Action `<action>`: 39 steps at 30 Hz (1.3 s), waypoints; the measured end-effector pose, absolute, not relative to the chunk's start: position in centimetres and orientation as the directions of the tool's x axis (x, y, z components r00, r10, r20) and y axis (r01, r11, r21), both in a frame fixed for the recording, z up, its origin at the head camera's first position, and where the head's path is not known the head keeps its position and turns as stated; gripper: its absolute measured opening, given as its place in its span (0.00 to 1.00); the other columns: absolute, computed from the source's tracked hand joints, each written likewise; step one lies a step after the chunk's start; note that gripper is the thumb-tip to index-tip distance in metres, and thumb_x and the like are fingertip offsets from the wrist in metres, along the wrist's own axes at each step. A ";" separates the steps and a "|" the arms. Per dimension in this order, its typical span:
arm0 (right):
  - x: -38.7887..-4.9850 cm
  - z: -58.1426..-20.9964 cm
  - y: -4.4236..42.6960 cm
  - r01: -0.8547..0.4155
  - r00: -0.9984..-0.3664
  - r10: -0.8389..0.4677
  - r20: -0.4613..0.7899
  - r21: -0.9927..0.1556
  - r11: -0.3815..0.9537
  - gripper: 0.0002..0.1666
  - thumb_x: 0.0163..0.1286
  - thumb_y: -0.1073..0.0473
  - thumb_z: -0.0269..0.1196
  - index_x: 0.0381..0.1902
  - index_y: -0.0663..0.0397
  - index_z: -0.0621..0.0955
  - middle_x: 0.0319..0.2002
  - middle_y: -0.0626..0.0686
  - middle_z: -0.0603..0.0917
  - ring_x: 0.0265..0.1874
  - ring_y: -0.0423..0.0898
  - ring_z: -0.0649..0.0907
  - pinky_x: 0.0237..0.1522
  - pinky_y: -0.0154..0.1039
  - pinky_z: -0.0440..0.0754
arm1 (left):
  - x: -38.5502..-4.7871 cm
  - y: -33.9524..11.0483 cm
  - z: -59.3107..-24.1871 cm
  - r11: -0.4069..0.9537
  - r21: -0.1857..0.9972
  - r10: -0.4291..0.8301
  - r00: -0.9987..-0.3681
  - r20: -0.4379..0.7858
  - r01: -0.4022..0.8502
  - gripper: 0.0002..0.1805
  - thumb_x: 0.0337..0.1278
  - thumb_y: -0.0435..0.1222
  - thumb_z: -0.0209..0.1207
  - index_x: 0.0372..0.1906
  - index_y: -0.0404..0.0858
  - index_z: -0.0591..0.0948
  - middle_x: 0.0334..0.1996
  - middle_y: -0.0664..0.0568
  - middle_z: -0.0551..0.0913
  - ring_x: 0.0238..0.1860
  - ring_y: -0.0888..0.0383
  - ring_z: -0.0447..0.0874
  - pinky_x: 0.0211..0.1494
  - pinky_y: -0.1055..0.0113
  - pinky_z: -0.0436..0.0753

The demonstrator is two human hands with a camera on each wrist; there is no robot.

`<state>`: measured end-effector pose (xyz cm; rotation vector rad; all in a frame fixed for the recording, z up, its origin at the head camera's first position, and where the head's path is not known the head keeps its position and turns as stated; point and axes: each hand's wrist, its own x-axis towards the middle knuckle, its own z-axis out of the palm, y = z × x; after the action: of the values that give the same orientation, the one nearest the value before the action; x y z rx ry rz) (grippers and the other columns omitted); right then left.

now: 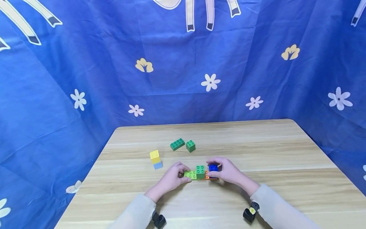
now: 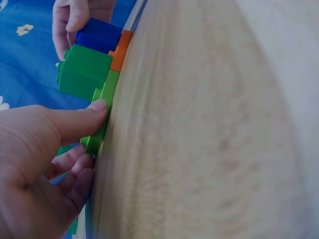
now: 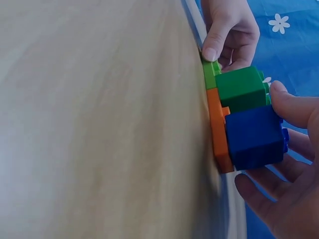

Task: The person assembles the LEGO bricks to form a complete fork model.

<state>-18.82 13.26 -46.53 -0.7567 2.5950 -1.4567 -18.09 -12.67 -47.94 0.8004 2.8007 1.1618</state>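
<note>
A lime green plate (image 1: pixel 190 174) and an orange plate (image 3: pixel 219 134) lie end to end on the table. A green brick (image 1: pixel 200 171) stands on top where they meet. On the orange plate's right part sits a blue brick (image 3: pixel 255 137), with an orange stud showing between the two bricks. My left hand (image 1: pixel 173 176) pinches the left end of the lime plate between thumb and fingers. My right hand (image 1: pixel 228 171) curls round the blue brick, thumb at the near side and fingers behind; how firmly it holds cannot be told.
Behind the plates lie a long green brick (image 1: pixel 177 144) and a small green brick (image 1: pixel 190 146). Further left, a yellow brick (image 1: pixel 155 156) adjoins a light blue one (image 1: pixel 158 165). A blue patterned cloth (image 1: pixel 177 108) hangs beyond the wooden table (image 1: pixel 286 152).
</note>
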 end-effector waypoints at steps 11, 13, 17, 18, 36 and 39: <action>-18.7 -47.0 13.6 -0.353 -0.886 -0.441 0.144 -0.827 0.439 0.26 0.54 0.52 0.70 0.47 0.60 0.80 0.41 0.51 0.82 0.36 0.44 0.80 0.39 0.37 0.79 | -18.1 -12.8 -47.8 0.598 0.665 0.465 -0.869 0.168 0.448 0.17 0.44 0.38 0.69 0.41 0.37 0.81 0.35 0.55 0.74 0.36 0.59 0.72 0.39 0.69 0.76; -18.6 -46.8 13.6 -0.351 -0.886 -0.442 0.139 -0.823 0.446 0.26 0.54 0.52 0.70 0.47 0.59 0.80 0.40 0.50 0.82 0.35 0.44 0.79 0.38 0.37 0.79 | -18.2 -12.7 -47.8 0.599 0.664 0.466 -0.869 0.165 0.448 0.17 0.43 0.38 0.69 0.41 0.37 0.81 0.35 0.55 0.74 0.35 0.60 0.72 0.39 0.69 0.76; -18.7 -46.6 13.7 -0.348 -0.879 -0.460 0.125 -0.829 0.439 0.28 0.53 0.53 0.71 0.50 0.59 0.78 0.43 0.53 0.81 0.37 0.46 0.79 0.41 0.41 0.79 | -18.3 -12.8 -47.7 0.601 0.664 0.467 -0.870 0.160 0.445 0.17 0.43 0.38 0.69 0.41 0.37 0.81 0.34 0.55 0.74 0.35 0.59 0.72 0.38 0.69 0.76; -18.7 -46.6 13.8 -0.350 -0.875 -0.466 0.128 -0.834 0.428 0.29 0.53 0.53 0.71 0.51 0.59 0.77 0.44 0.54 0.80 0.39 0.47 0.79 0.42 0.41 0.79 | -18.3 -12.8 -47.7 0.600 0.664 0.469 -0.869 0.160 0.446 0.18 0.43 0.38 0.69 0.41 0.37 0.81 0.34 0.55 0.74 0.35 0.59 0.72 0.38 0.69 0.76; -18.6 -47.3 14.6 -0.306 -0.878 -0.461 0.126 -0.890 0.339 0.26 0.53 0.59 0.71 0.48 0.60 0.76 0.39 0.53 0.80 0.38 0.47 0.80 0.42 0.42 0.80 | -20.0 -12.8 -45.2 0.603 0.699 0.408 -0.902 0.143 0.384 0.22 0.53 0.47 0.63 0.46 0.35 0.79 0.39 0.48 0.82 0.36 0.59 0.79 0.40 0.65 0.79; -18.6 -47.4 14.5 -0.302 -0.882 -0.454 0.126 -0.890 0.341 0.25 0.53 0.58 0.71 0.48 0.59 0.77 0.38 0.52 0.80 0.37 0.47 0.80 0.42 0.40 0.80 | -20.5 -12.5 -44.9 0.609 0.703 0.363 -0.917 0.166 0.369 0.22 0.54 0.47 0.62 0.48 0.35 0.79 0.42 0.47 0.81 0.38 0.57 0.79 0.42 0.63 0.79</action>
<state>-18.55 14.49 -47.36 -0.6963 2.4507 -1.5785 -20.53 -12.53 -44.90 0.6423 2.8235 1.2355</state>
